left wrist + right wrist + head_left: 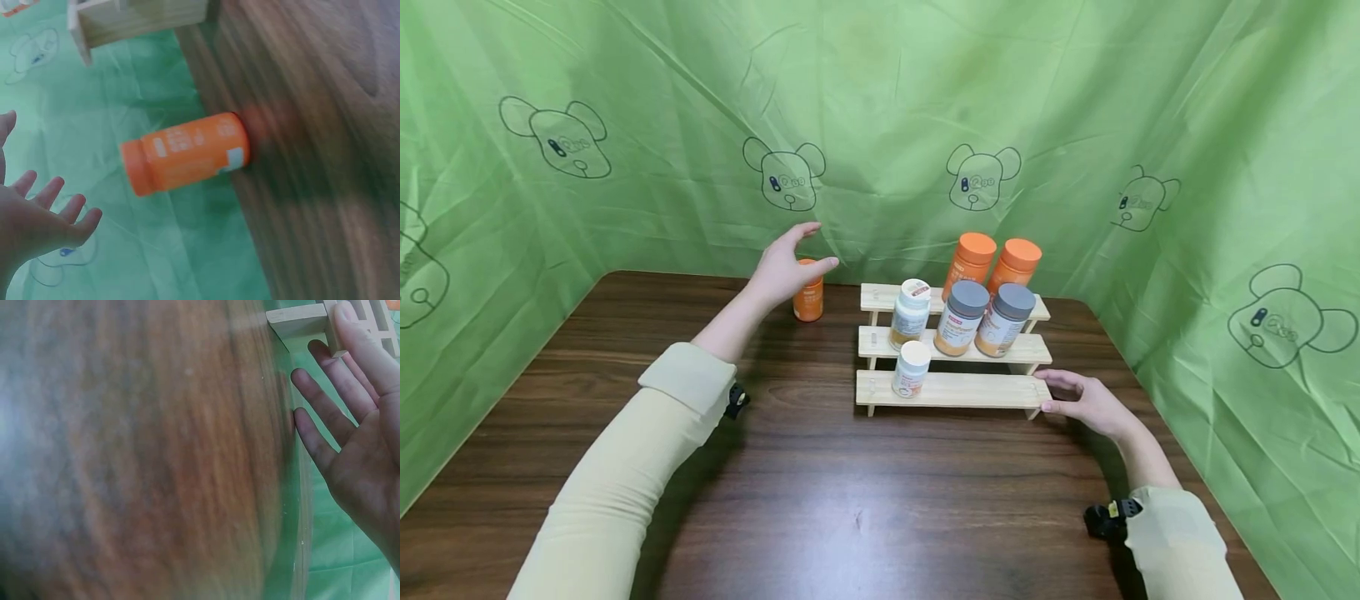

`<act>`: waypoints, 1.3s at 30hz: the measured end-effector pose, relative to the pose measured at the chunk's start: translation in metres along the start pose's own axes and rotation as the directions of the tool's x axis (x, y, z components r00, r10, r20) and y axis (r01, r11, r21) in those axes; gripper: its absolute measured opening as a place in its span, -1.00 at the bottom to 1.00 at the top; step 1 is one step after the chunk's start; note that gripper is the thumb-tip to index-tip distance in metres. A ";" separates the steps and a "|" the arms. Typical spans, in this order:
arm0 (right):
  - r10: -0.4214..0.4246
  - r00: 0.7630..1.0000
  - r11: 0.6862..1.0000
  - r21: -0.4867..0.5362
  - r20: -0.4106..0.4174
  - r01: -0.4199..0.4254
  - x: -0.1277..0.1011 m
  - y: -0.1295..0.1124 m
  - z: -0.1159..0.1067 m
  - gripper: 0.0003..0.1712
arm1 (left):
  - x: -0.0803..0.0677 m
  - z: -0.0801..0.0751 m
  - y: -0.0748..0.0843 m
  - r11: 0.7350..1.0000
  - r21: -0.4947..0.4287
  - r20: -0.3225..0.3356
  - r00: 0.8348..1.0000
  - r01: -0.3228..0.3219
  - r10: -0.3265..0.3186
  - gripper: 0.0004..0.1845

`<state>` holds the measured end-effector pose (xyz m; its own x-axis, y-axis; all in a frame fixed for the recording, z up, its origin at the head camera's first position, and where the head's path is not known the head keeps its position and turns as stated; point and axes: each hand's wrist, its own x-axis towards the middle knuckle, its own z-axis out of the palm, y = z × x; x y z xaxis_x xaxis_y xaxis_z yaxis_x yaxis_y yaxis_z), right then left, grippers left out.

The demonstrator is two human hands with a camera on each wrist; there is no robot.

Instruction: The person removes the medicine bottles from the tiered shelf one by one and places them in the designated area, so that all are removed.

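Observation:
An orange bottle (808, 298) stands upright on the table at the back, left of a three-step wooden display rack (985, 390). My left hand (786, 265) is raised at the bottle, thumb and fingers spread apart and nothing held. In the left wrist view a gap shows between that hand (47, 215) and the orange bottle (190, 153). At the rack's right end, my right hand (1086, 404) holds the lowest step, its thumb in front and fingers behind. The right wrist view shows the thumb against the wooden end (300, 322), with the other fingers extended.
Two orange bottles (976, 250) stand on the top step. The middle step carries a white-capped bottle (910, 315) and two grey-capped bottles (962, 318). A small white bottle (912, 371) stands at the lowest step's left. Green cloth (880, 108) hangs behind the dark wooden table (820, 492).

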<state>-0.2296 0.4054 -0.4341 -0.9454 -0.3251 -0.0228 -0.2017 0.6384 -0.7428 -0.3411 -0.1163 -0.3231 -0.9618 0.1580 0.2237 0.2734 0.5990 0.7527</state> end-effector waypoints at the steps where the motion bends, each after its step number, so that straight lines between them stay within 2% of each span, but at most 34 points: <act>1: 0.003 1.000 1.000 0.003 0.000 -0.003 0.000 0.000 0.000 -0.42 | 0.000 -0.001 0.003 1.000 0.000 0.003 1.000 -0.002 0.002 -0.16; 14: -0.011 1.000 1.000 0.015 0.008 0.011 0.000 -0.005 0.003 -0.41 | -0.001 -0.005 0.051 0.999 -0.016 0.070 0.997 -0.028 0.029 -0.16; 20: 0.005 1.000 1.000 0.010 -0.005 -0.005 0.001 -0.003 0.003 -0.40 | 0.002 -0.003 0.070 0.998 -0.001 0.092 0.993 -0.069 0.068 -0.18; 28: 0.000 1.000 1.000 -0.008 0.001 0.000 0.000 -0.003 -0.001 -0.39 | 0.007 0.014 0.090 0.992 0.009 0.100 0.987 -0.129 0.127 -0.20; 39: -0.002 1.000 1.000 -0.010 -0.005 0.002 0.000 -0.002 0.000 -0.40 | 0.012 0.041 0.111 0.988 -0.042 0.137 0.979 -0.148 0.152 -0.22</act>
<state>-0.2287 0.4040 -0.4324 -0.9463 -0.3229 -0.0179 -0.2061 0.6447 -0.7361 -0.3232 -0.0155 -0.2621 -0.9020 0.3530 0.2488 0.4128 0.5357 0.7366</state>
